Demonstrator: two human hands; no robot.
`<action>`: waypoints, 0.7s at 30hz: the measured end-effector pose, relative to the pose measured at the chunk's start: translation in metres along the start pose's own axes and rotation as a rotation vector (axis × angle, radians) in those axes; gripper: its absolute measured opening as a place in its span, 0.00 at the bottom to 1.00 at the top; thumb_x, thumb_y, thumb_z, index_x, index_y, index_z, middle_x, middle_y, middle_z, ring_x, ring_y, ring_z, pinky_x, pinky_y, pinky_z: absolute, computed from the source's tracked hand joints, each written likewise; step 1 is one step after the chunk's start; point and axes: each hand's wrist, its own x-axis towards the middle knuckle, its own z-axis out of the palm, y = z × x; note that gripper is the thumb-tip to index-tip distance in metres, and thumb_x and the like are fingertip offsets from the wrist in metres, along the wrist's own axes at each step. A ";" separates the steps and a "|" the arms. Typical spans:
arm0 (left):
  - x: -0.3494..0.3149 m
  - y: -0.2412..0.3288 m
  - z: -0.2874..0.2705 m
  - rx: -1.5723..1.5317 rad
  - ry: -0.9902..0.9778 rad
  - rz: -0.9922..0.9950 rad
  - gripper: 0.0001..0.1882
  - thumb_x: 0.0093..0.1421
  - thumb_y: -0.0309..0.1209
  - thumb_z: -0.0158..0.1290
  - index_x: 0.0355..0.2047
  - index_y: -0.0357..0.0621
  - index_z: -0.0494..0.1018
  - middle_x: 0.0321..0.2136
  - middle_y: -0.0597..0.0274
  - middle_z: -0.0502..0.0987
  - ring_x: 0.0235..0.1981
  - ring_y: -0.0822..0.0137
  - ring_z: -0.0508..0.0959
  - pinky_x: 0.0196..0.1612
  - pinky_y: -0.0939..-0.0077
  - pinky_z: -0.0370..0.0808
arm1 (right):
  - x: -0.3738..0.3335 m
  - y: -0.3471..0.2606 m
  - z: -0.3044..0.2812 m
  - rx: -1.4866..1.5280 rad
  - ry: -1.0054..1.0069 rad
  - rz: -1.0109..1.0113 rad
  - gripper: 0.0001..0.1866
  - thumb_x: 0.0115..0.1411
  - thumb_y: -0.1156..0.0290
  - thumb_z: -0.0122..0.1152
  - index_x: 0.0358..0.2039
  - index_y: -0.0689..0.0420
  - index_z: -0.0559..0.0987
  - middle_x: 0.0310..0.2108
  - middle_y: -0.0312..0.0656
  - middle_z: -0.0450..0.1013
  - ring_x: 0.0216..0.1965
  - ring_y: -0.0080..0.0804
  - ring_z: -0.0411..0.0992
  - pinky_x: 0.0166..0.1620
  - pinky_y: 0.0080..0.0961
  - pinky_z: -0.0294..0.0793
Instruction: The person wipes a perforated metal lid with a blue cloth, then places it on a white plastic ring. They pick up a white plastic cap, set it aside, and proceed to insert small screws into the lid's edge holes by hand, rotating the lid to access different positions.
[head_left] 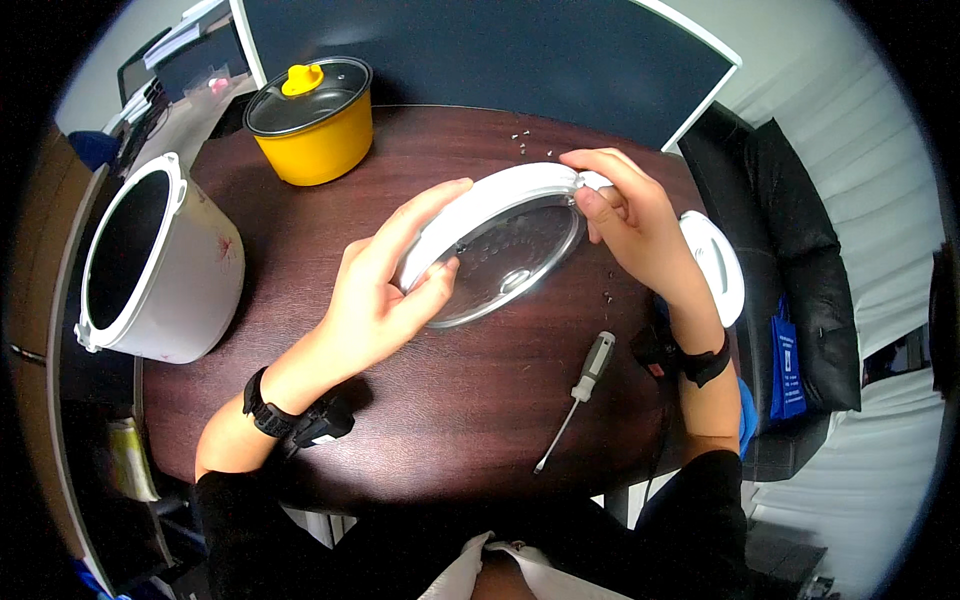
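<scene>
Above the middle of the table I hold a round lid [497,194] tilted up, with a white rim and a clear, glass-like inner disc. My left hand [378,295] is closed on the rim's left side, thumb on the inner face and fingers along the outside. At the rim's right end my right hand [645,228] pinches the edge near a small white tab, with thumb and forefinger close together. Below the right hand a flat-tip screwdriver [590,375] with a grey handle lies on the table, touched by neither hand.
Several small screws [522,142] lie beyond the lid, and a few small dark bits [608,296] lie nearer. A white cooker body [205,270] stands left, a yellow pot [318,142] with a glass lid behind it. A white oval cover [712,268] sits at the right edge.
</scene>
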 end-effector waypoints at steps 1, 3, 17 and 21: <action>0.000 0.000 0.000 0.011 -0.008 0.002 0.30 0.56 0.24 0.50 0.61 0.45 0.62 0.41 0.56 0.78 0.31 0.72 0.79 0.38 0.75 0.75 | -0.001 0.001 -0.002 0.001 -0.022 0.005 0.14 0.60 0.73 0.60 0.46 0.62 0.76 0.34 0.39 0.70 0.18 0.17 0.62 0.24 0.17 0.62; 0.000 -0.005 -0.002 -0.016 -0.023 -0.021 0.30 0.56 0.22 0.52 0.61 0.43 0.62 0.43 0.61 0.76 0.29 0.79 0.71 0.35 0.83 0.69 | -0.001 -0.002 -0.004 0.005 -0.067 0.012 0.14 0.60 0.73 0.60 0.46 0.62 0.75 0.32 0.38 0.70 0.18 0.18 0.61 0.24 0.18 0.62; 0.004 -0.012 -0.006 -0.025 -0.029 -0.030 0.31 0.55 0.23 0.52 0.61 0.44 0.63 0.37 0.61 0.78 0.27 0.79 0.75 0.33 0.80 0.72 | 0.002 0.002 -0.007 -0.118 -0.093 -0.071 0.17 0.56 0.73 0.65 0.45 0.67 0.76 0.29 0.36 0.71 0.21 0.15 0.60 0.27 0.17 0.63; 0.005 -0.016 -0.006 -0.011 -0.034 -0.011 0.31 0.55 0.23 0.52 0.61 0.42 0.63 0.38 0.60 0.77 0.30 0.77 0.76 0.36 0.80 0.73 | 0.002 -0.001 -0.009 -0.122 -0.097 -0.047 0.17 0.55 0.73 0.66 0.44 0.66 0.77 0.27 0.35 0.70 0.21 0.16 0.61 0.27 0.17 0.62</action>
